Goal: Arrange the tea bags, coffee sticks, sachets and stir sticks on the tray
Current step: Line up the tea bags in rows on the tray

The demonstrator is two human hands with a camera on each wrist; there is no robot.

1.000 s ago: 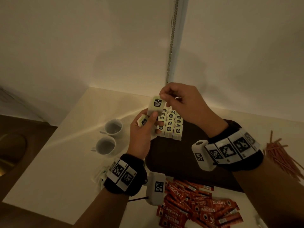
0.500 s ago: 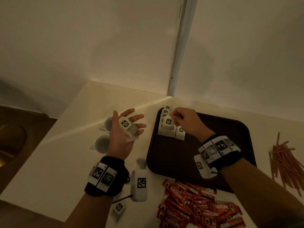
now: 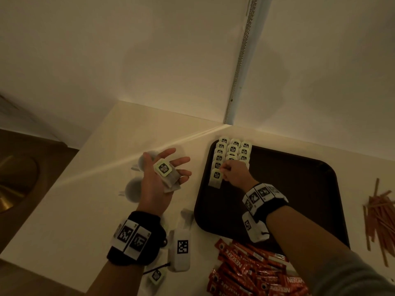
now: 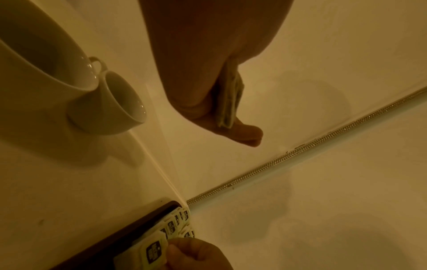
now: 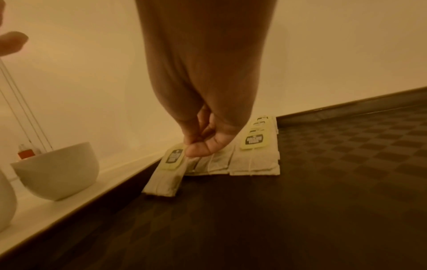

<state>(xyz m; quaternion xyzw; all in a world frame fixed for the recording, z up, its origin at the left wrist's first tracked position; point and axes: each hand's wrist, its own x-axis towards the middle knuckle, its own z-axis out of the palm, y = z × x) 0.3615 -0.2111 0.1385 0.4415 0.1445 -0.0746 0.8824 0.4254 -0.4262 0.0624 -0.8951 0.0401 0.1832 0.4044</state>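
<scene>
My left hand (image 3: 170,162) lies palm up beside the tray with straight fingers, and a small stack of tea bags (image 3: 167,175) rests on it; the left wrist view shows that stack (image 4: 228,98) edge on. On the dark brown tray (image 3: 299,189), tea bags (image 3: 234,149) lie in three overlapping columns at the far left corner. My right hand (image 3: 224,173) pinches the tag of one tea bag (image 3: 215,178) at the near end of the left column. In the right wrist view that bag (image 5: 165,175) hangs tilted onto the tray floor (image 5: 323,191).
Two white cups (image 3: 134,189) stand left of the tray, under my left hand. Red coffee sticks (image 3: 245,272) are heaped in front of the tray. Brown stir sticks (image 3: 380,216) lie to its right. One loose tea bag (image 3: 156,275) lies by my left wrist. Walls close off the back.
My right hand took a tea bag from the left hand's stack, carried it to the tray, then brought it down the left column to its near end. The left hand turned palm up, leftwards.
</scene>
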